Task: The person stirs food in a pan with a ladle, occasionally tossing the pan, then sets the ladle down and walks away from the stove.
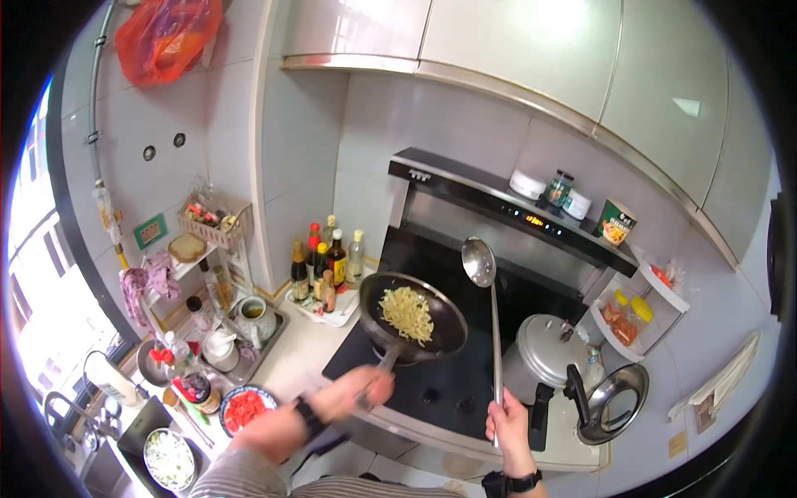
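Observation:
A dark wok [448,325] is tilted over the left part of the black stove, with pale yellow sliced food [407,315] inside. My left hand [365,388], somewhat blurred, is wrapped round the wok's handle. The fingers of my right hand [508,419] close round the long handle of a metal ladle [479,262]. The ladle stands upright, bowl at the top, to the right of the wok and apart from it. No food shows in its bowl.
Right of the ladle are a pressure cooker [550,349] and a metal lid [618,402]. Sauce bottles [335,259] stand on a tray behind the wok. A plate of red pieces [245,408] and a bowl of chopped pale food [169,458] are at the lower left.

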`<state>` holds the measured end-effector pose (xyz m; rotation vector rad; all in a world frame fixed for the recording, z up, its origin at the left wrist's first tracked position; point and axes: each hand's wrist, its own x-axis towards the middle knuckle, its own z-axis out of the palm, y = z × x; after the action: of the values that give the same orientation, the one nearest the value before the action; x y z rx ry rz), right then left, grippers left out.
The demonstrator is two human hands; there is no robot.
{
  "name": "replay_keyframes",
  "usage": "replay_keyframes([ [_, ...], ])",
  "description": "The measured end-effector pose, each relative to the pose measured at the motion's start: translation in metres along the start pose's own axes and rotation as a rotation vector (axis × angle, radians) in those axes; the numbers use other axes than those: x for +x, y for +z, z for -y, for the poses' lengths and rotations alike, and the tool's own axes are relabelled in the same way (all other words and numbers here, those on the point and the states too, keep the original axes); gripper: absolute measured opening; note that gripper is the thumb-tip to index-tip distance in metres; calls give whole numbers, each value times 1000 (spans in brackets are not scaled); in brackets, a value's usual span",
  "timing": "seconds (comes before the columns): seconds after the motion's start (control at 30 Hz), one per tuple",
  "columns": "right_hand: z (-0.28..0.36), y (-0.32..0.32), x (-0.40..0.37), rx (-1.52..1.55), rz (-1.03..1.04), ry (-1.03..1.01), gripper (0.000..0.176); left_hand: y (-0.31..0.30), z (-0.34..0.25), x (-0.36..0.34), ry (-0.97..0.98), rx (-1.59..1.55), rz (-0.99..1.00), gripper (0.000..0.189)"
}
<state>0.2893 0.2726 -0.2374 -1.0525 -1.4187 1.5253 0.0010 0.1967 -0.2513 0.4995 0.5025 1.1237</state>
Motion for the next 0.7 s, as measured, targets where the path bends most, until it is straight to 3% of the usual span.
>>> replay_keyframes([
  [0.03,2,-5,-7,-54,-22,-9,37,-4,3,-27,-220,-205,-114,23],
  [0.07,-2,-10,-13,-106,-37,-27,41,-25,14,-45,-309,-501,-48,22],
  [0.1,-7,-13,-16,-72,-77,-36,45,-43,21,-59,-270,-454,308,21],
  [0.13,-9,-14,-19,-92,-122,-96,25,-42,24,-60,-292,-506,146,20],
  [0.2,-6,-16,-13,-134,-140,-120,14,48,2,-52,-68,284,-547,15],
  [0.27,-5,-16,-3,-48,-112,-101,9,-29,19,8,46,-317,329,9],
  [0.3,-10,-15,-1,-6,-110,-77,20,-21,22,-5,47,-318,315,9],
  [0.37,-11,-18,0,23,-134,-61,35,9,23,-22,366,676,-118,9],
  [0.4,-14,-20,-6,9,-144,-52,38,21,22,-48,37,294,-320,12],
  [0.43,-13,-23,-12,5,-129,-48,44,-11,34,-70,-164,-441,-177,16],
  [0.47,-13,-25,-14,-86,-126,-78,45,-12,33,-84,-293,-623,172,15],
  [0.53,-15,-26,-14,-26,-148,-36,42,-17,29,-77,-332,-622,329,17],
  [0.6,-17,-25,-2,-94,-127,-56,37,-4,23,-42,-105,-350,24,17],
  [0.67,-10,-16,8,-56,-80,-84,32,10,17,3,206,331,-31,17],
  [0.7,-9,-15,5,-57,-69,-74,33,11,21,-3,195,327,-25,17],
])
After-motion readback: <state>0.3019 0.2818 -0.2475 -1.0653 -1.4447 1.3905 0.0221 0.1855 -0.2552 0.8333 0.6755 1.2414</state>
